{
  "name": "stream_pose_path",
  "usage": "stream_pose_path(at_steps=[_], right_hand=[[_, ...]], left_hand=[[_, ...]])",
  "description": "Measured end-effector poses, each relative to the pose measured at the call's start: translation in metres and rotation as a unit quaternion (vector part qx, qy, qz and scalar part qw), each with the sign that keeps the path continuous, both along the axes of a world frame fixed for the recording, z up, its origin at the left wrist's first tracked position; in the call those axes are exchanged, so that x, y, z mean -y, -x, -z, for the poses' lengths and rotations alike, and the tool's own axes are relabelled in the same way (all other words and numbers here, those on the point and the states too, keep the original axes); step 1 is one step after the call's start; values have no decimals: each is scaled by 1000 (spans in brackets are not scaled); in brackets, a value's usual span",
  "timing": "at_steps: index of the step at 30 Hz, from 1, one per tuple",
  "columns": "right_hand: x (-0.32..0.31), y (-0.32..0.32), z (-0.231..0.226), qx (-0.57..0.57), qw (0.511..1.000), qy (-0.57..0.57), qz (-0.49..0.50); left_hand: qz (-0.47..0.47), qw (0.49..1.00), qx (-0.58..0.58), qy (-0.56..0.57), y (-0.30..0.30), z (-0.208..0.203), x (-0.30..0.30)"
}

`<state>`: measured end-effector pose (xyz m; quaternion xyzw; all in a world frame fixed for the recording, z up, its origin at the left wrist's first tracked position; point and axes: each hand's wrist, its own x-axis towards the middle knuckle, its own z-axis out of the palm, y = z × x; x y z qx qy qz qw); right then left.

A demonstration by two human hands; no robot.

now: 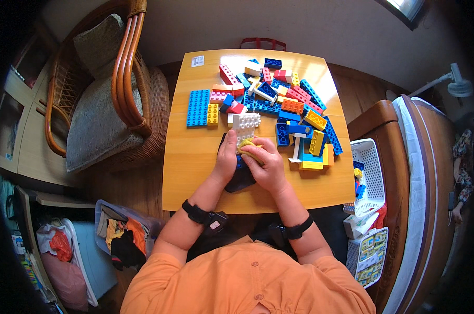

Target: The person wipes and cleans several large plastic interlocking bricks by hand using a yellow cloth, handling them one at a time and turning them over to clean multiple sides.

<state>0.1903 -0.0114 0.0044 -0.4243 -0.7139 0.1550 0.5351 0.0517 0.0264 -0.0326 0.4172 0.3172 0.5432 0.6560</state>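
- The desk (195,172) spanned the middle of the frame; its lower-left corner and left strip lay bare, giving open room, while its front edge ran just under the wrists.
- The wicker chair (103,104) stood off the desk's left side, upper left.
- A heap of bricks (292,107) crowded the desk's upper centre and right, leaving little room above or right of the hands.
- A white basket (373,178) stood by the desk's right edge.
- The left hand (227,158), in the centre, gripped the white block's left side, fingers partly hidden.
- The right hand (266,163) was closed, pinching the yellow cloth.
- The white block (246,121), studded and upright at frame centre, looked light, stiff and hardly fragile; its smooth sides were probably a bit slippery, so the flanks seemed the best hold.
- The yellow cloth (251,148), crumpled against the block's lower face, looked soft and nearly weightless, best pinched by a bunched fold.
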Motion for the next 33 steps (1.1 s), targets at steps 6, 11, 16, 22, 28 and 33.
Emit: stream_pose_path(at_steps=[6, 11, 16, 22, 28, 33], right_hand=[[1, -2, 0, -29, 996, 57, 61], [-2, -8, -1, -25, 991, 94, 96], [3, -3, -7, -35, 999, 33, -23], [2, -3, -5, -27, 997, 61, -39], [-3, -8, 4, -10, 994, 66, 83], [-2, -10, 4, -10, 993, 76, 89]], left_hand=[[25, 996, 84, 26, -2, -20, 6], [-2, 994, 104, 42, -2, -24, 5], [35, 997, 62, 20, 1, -6, 1], [14, 1000, 0, -22, 2, -6, 3], [-11, 997, 79, 23, 0, -23, 5], [-19, 989, 129, 65, 7, -26, -1]])
